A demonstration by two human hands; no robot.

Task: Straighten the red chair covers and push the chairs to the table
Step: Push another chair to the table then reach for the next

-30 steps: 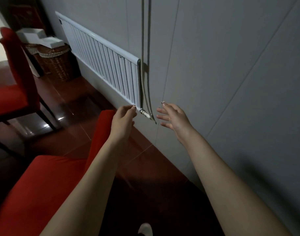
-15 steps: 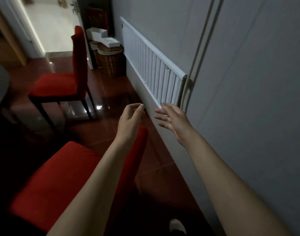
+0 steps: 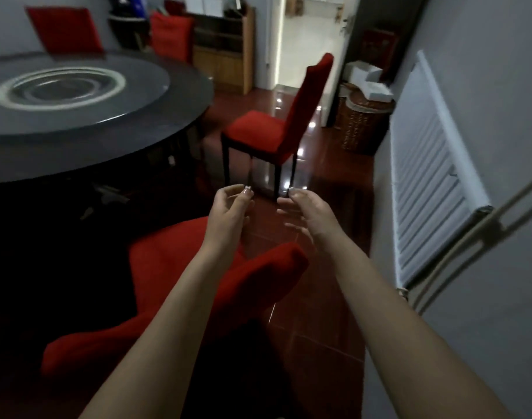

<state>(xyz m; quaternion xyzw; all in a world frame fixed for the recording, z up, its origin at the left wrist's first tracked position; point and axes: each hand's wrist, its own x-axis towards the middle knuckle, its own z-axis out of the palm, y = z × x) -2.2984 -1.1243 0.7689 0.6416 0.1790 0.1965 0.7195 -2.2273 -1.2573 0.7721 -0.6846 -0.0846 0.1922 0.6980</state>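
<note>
The view has turned to the left: a second ago it showed mostly the grey wall, and now the round table (image 3: 183,116) has come into sight on the left. It is dark, smooth and shiny, with a round glass plate (image 3: 59,86) in the middle, a bit blurry. Behind it stand two chair backs (image 3: 65,30) in red cloth. Low down is the near chair (image 3: 258,276). Its red cover looks soft and thick, and the top of the back is rounded. Its seat points at the table, but it is too dark to tell if it is pushed in. The left hand (image 3: 228,213) is still up in the air above this chair, fingers loosely bent, holding nothing. The right hand (image 3: 307,213) is just beside it, fingers loose, also holding nothing. Neither hand touches a cover. Past the hands stands the far chair (image 3: 258,131), now in the middle of the view, with a red seat and back and thin black legs. It stands apart from the table, so I think it still needs a push, and the turn may mean the person is going to it next. The floor (image 3: 319,343) is dark red, shiny tile. To the right are a woven basket (image 3: 361,128) and a white radiator (image 3: 424,176) with long ribs on the wall.
</note>
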